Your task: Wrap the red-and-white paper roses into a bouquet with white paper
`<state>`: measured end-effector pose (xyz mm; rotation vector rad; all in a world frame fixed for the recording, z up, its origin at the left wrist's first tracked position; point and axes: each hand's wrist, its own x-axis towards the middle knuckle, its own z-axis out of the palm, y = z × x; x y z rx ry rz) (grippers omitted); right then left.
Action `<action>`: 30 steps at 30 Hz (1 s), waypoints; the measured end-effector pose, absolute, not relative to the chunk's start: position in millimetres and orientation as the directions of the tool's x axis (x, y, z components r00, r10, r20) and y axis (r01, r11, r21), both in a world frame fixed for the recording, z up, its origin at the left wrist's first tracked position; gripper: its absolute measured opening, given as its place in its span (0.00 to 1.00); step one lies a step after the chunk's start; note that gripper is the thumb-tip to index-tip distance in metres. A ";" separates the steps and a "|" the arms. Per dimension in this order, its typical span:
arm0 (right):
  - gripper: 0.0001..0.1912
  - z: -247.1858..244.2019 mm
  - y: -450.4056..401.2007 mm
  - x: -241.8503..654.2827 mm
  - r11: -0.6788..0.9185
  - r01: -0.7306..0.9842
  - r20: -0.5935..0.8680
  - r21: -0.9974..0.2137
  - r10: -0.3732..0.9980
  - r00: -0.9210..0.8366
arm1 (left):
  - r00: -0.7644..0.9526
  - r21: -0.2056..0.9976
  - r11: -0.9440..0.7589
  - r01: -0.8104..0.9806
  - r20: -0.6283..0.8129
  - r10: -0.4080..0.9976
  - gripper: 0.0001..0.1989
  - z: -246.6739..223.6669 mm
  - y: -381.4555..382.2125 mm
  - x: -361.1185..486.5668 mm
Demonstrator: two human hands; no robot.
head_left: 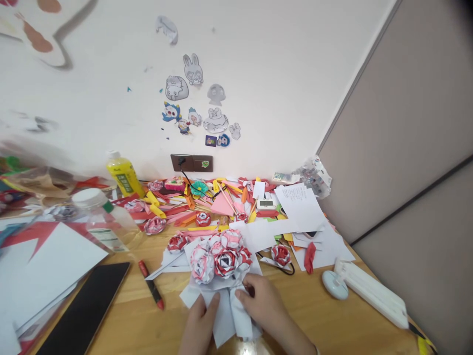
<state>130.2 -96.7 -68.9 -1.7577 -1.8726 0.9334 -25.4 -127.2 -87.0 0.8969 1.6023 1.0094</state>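
Low in the middle of the head view is a bouquet of red, pink and white paper flowers (226, 261), with white wrapping paper (222, 323) folded around its lower part. My left hand (199, 320) grips the wrapping from the left, its thumb lying on the paper. From the right, my right hand (264, 301) pinches a fold of the same wrapping, thumb and forefinger close together. The flower heads face up and toward me. Whatever stems are inside the paper are hidden. Single paper roses (281, 255) lie just beyond, on both sides of the bouquet.
Coloured paper strips (177, 211) pile along the wall. A clear jar (105, 222), a yellow drink bottle (125, 175), a red marker (151, 285) and a black board (86, 308) are at left. A small timer (266, 204) and a white lamp (373, 291) are at right.
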 end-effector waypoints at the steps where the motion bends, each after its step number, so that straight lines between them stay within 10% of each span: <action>1: 0.08 -69.2 -96.6 129.7 -0.020 0.715 -0.149 -0.699 0.982 -0.118 | -0.213 0.930 0.364 0.057 -0.345 0.914 0.17 -85.9 -129.0 -24.3; 16: 0.07 -64.7 -95.0 129.5 -0.006 0.763 -0.171 -0.646 0.976 -0.137 | -0.162 0.955 0.138 0.261 -0.097 0.982 0.21 -75.8 -136.0 -18.8; 30: 0.07 -62.0 -93.8 130.5 0.049 0.796 -0.177 -0.603 0.965 -0.193 | 0.037 0.854 0.412 -0.318 -0.423 0.905 0.20 -82.1 -126.5 -5.2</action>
